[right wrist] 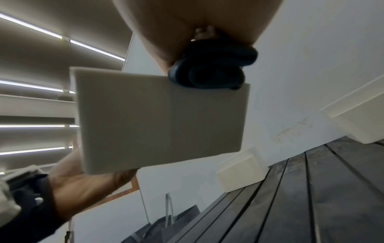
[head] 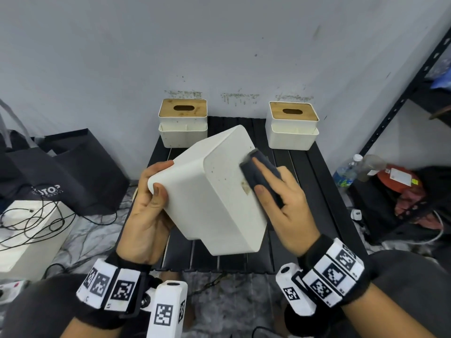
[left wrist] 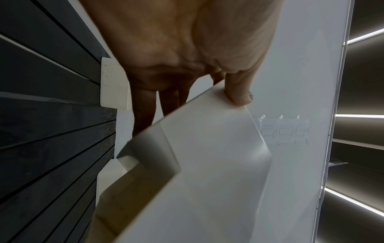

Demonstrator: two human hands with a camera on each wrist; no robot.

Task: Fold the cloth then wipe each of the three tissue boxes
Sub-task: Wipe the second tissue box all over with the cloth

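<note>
My left hand (head: pixel 159 181) grips a white tissue box (head: pixel 214 191) lifted above the black slatted table (head: pixel 327 206), tilted with its underside toward me; its thumb (left wrist: pixel 239 93) lies on one face, its fingers behind. My right hand (head: pixel 258 175) holds a folded dark cloth (head: pixel 249 172) against the box's stained right edge. In the right wrist view the cloth (right wrist: pixel 207 72) is bunched on the box (right wrist: pixel 158 118) at its top edge. Two more white tissue boxes with wooden slotted lids stand at the table's back, one left (head: pixel 183 132), one right (head: pixel 291 137).
A grey wall rises right behind the table. Black bags (head: pixel 73 167) and a white box with cables (head: pixel 29 228) lie on the floor at the left. A black metal shelf (head: pixel 402 106), bottles (head: pixel 346 172) and clutter stand at the right.
</note>
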